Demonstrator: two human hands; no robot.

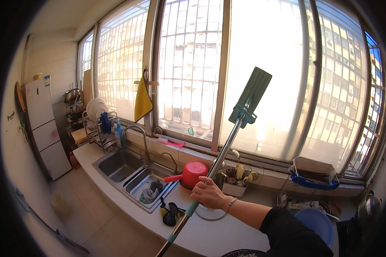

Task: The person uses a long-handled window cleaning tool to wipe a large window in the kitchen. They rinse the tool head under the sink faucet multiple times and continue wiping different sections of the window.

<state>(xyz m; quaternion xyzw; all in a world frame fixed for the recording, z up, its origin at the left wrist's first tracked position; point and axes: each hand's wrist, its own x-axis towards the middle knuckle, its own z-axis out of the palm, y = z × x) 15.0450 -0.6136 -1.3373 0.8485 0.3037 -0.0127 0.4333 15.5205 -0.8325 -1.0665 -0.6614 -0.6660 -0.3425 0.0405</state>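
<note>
My right hand (209, 193) grips the metal pole (224, 148) of a flat mop, just above a green collar on it. The pole slants up and to the right, its lower end running out of the picture. At its top, the green flat mop head (251, 93) is tilted in front of the bright window pane (264, 41); whether it touches the glass I cannot tell. Behind my hand, a red plastic dipper (195, 172) sits upside down on the white countertop (234, 236). My left hand is out of view.
A double-bowl steel sink (122, 163) with a faucet (145, 141) lies left of the pole. Near it are black-and-yellow cloths (171, 216) and a dish rack (101, 128). A utensil holder (236, 188) and a blue basin (315, 225) stand to the right. A yellow cloth (143, 101) hangs by the window.
</note>
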